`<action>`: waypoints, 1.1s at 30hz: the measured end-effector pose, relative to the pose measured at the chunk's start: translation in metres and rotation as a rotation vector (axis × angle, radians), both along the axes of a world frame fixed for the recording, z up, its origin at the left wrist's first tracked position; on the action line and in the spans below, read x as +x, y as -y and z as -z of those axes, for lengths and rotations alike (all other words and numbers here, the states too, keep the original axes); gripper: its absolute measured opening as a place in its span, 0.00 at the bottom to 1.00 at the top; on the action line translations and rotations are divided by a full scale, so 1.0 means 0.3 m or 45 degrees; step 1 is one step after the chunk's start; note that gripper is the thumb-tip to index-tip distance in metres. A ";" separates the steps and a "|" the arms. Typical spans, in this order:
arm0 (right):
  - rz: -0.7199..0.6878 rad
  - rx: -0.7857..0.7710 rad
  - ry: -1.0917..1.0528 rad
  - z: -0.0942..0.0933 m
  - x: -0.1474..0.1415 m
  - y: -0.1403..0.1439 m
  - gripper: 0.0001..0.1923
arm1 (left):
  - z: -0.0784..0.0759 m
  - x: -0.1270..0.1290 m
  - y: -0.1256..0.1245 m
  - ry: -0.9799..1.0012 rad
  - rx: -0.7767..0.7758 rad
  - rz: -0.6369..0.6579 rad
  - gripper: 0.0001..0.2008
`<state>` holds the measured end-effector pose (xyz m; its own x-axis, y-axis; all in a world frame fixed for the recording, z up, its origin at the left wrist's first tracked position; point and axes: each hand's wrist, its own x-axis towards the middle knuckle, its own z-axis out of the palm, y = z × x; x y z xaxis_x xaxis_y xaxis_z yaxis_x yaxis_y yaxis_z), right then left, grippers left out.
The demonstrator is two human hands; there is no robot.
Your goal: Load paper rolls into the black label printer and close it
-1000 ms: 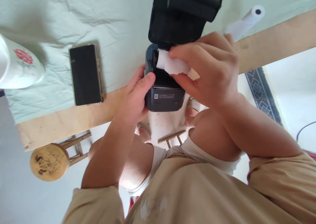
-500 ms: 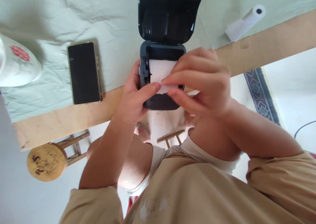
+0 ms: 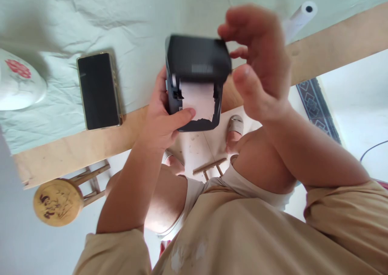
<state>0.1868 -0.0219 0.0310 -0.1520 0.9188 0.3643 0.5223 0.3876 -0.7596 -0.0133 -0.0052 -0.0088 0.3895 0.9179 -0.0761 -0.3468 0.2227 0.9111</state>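
My left hand grips a small black label printer by its left side, thumb pressed on the strip of white paper that lies across its front. The strip's near end is torn ragged. The printer's black lid is blurred and tilted partway down over the body, hiding the paper's far part. Beside the lid's right edge is my right hand, blurred, with thumb and fingers curved apart and nothing held between them. Whether its fingertips touch the lid I cannot tell.
A phone lies on the pale green cloth to the left, near a white ceramic vessel with a red flower. At the right is a white paper roll. The table's wooden edge runs above a round stool.
The lid, upright and wide open before, has swung down toward the printer's body. My right hand has left the paper and moved up and right. The left hand keeps its hold.
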 end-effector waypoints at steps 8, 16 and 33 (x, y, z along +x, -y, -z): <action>-0.281 -0.127 -0.273 0.064 -0.037 -0.013 0.29 | 0.001 0.003 0.006 0.086 0.042 -0.001 0.30; -0.344 -0.107 -0.395 0.060 -0.061 -0.018 0.27 | -0.027 0.011 0.024 -0.023 -0.007 -0.042 0.20; -0.202 0.030 0.045 0.000 -0.022 0.006 0.28 | -0.012 0.035 0.007 0.178 -0.162 -0.200 0.19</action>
